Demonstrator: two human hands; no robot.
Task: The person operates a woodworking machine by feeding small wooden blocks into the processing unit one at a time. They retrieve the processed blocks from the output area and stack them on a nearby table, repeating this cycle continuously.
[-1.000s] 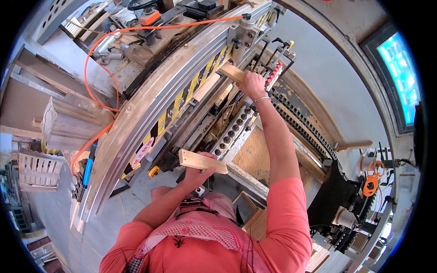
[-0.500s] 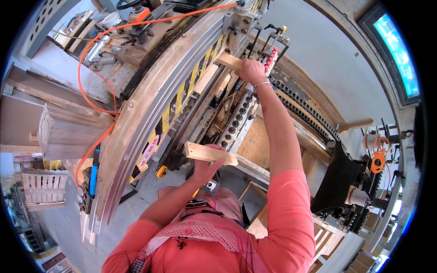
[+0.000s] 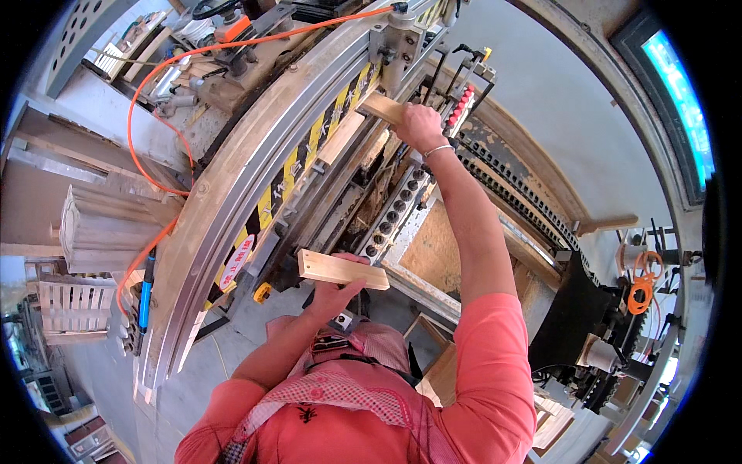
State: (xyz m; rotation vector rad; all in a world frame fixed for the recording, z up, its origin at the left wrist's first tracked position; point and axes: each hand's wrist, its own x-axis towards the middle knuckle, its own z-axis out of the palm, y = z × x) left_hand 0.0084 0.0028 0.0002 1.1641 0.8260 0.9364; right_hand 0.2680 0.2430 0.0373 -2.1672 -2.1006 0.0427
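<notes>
While the left hand [image 3: 338, 300] supports the wooden block [image 3: 331, 267] just off centre toward 7 o'clock, the block lies nearly level, its outer end pointing to 9 o'clock. The left hand is closed around it, thumb in front and fingers behind. At 12 o'clock, the right hand [image 3: 421, 127] grips the near end of a wooden strip [image 3: 381, 108], fingers curled closed over it; the strip's free end points to 10 o'clock, toward the machine's striped guard [image 3: 290, 174]. An unheld wooden piece [image 3: 340, 140] sits on the machine at 8 o'clock from the strip.

The machine bed carries a row of black round sockets [image 3: 393, 217], between 1 and 2 o'clock from the block, and a framed brown panel [image 3: 433, 246], between 2 and 3 o'clock. Red knobs [image 3: 461, 104] stand at 2 o'clock from the right hand.

In the room, a lit screen [image 3: 680, 100] is at 2 o'clock, a coiled orange hose [image 3: 641, 284] at 3, the grey floor [image 3: 189, 379] at 8, and a second orange hose [image 3: 131, 127] at 10.

Relative to the frame half a second earlier, the view has shifted slightly; both grips remain unchanged.
</notes>
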